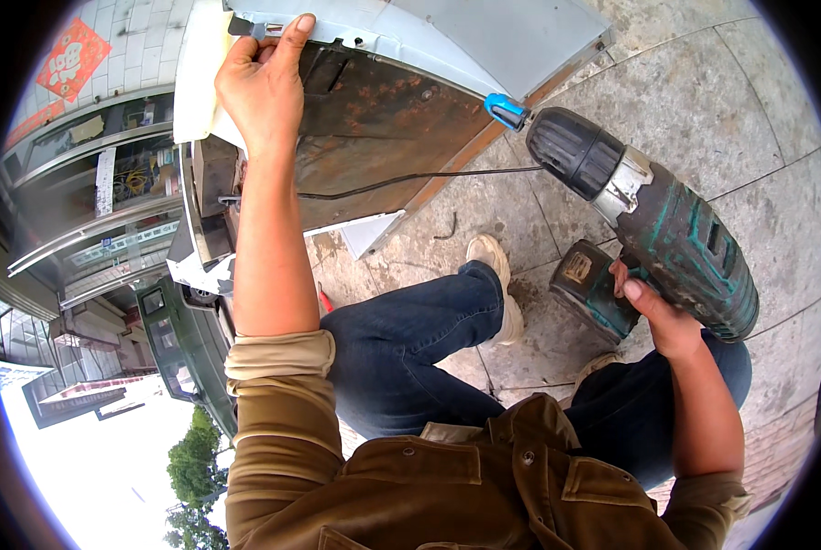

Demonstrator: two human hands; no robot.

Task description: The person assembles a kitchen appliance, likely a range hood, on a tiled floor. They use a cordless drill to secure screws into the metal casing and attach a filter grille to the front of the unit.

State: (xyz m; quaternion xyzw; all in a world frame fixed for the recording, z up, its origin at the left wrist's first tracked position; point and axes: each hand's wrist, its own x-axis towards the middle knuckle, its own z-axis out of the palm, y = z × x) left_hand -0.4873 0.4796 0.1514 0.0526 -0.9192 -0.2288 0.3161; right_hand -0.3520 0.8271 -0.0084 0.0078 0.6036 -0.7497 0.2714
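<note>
My right hand (665, 316) is wrapped around the handle of a cordless drill (690, 240), dark with worn green parts. In its black chuck sits a bright blue bit holder (506, 111), pointing at the lower corner of a metal cabinet. My left hand (265, 96) is raised at the far left, thumb and fingers pinched on a small metal piece with a dark end (256, 28). That piece lies against the cabinet's pale edge (387, 48). The cabinet's brown, rust-stained panel (387, 124) faces me. The drill's tip appears apart from the cabinet.
A black cord (419, 175) crosses in front of the panel. On the stone paving (676, 82) lies a small bent dark piece (448, 226). Something red (324, 297) shows beside my knee. Shelves with goods (135, 179) and a dark green vehicle (176, 339) stand at the left.
</note>
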